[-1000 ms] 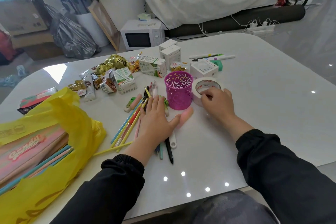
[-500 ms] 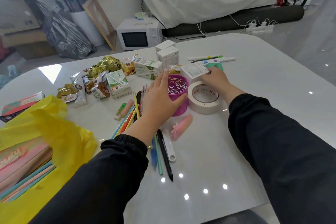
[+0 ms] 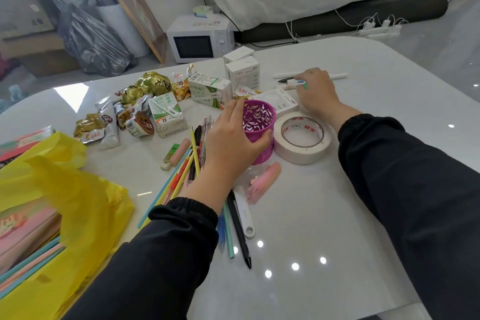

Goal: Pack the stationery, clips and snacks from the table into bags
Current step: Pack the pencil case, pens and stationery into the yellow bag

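At 8 o'clock, yellow bag (image 3: 78, 202), mouth open, pink case (image 3: 26, 226) inside. At 11 o'clock, snack packets (image 3: 124, 112) and milk cartons (image 3: 166, 114) heaped on white table (image 3: 298, 221). Left of centre, loose pens and pencils (image 3: 181, 171) fanned out beside and under left wrist. Left hand (image 3: 233, 143) gripping purple pen cup (image 3: 259, 122), upright at centre, thumb on near wall, fingers curled round far rim. Tape roll (image 3: 302, 138) flat, just beside cup at its 3 o'clock. At 1 o'clock, right hand (image 3: 317, 91) palm down over markers (image 3: 337, 76), fingers bent on something teal; pinching or not, cannot tell.
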Action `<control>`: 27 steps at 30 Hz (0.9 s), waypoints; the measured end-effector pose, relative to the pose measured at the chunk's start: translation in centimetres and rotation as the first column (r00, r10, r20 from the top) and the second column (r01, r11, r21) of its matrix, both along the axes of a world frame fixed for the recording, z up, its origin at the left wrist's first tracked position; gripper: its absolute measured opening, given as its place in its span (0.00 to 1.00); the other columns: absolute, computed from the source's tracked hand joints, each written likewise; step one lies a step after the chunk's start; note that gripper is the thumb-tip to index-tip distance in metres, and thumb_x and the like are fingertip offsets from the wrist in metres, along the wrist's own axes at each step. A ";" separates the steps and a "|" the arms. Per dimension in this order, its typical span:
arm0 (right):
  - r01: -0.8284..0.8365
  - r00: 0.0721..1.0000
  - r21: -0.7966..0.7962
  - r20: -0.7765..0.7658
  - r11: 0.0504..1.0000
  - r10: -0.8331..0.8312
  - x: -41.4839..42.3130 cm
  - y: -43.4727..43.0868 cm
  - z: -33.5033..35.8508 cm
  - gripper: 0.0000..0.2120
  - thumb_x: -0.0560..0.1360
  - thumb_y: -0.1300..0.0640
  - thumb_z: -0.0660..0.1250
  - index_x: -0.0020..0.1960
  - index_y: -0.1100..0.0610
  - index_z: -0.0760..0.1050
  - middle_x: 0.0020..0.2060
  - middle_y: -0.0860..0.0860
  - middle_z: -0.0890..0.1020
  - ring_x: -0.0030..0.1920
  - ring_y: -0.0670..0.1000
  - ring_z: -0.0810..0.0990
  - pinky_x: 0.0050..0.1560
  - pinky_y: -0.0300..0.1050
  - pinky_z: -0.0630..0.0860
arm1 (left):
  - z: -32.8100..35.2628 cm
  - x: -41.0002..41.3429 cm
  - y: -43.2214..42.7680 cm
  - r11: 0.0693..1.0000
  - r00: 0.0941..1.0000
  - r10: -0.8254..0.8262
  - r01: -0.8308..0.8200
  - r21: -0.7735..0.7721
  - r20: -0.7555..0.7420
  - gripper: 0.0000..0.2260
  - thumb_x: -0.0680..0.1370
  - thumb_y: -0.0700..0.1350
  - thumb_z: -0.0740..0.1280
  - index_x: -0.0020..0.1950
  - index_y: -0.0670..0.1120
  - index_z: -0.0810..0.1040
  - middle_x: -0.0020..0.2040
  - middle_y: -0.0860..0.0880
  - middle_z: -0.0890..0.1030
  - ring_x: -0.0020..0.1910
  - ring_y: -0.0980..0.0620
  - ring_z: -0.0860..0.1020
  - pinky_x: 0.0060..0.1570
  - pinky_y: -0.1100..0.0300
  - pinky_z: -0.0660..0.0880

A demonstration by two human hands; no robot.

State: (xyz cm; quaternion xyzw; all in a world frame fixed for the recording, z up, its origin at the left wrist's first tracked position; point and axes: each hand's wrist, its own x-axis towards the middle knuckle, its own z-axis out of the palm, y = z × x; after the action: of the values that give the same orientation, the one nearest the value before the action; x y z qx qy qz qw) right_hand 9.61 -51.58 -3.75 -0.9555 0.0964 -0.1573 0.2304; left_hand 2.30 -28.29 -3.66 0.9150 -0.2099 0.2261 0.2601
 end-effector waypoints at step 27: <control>0.007 0.911 -0.389 -0.378 0.921 -0.166 2.3 -4.7 -1.5 0.24 0.79 0.44 0.53 0.71 0.54 0.63 0.68 0.57 0.66 0.69 0.61 0.62 0.69 0.64 0.57 | -0.2 0.2 -0.4 0.999 0.999 0.031 -0.032 0.011 0.038 0.38 0.69 0.66 0.58 0.69 0.40 0.70 0.66 0.44 0.75 0.60 0.44 0.76 0.55 0.52 0.75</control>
State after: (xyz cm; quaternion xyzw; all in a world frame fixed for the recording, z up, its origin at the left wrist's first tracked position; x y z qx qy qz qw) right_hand 11.91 -56.26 -5.23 -0.9881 0.1526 0.0174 0.0093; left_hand 2.47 -28.70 -3.85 0.9152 -0.2017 0.2463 0.2472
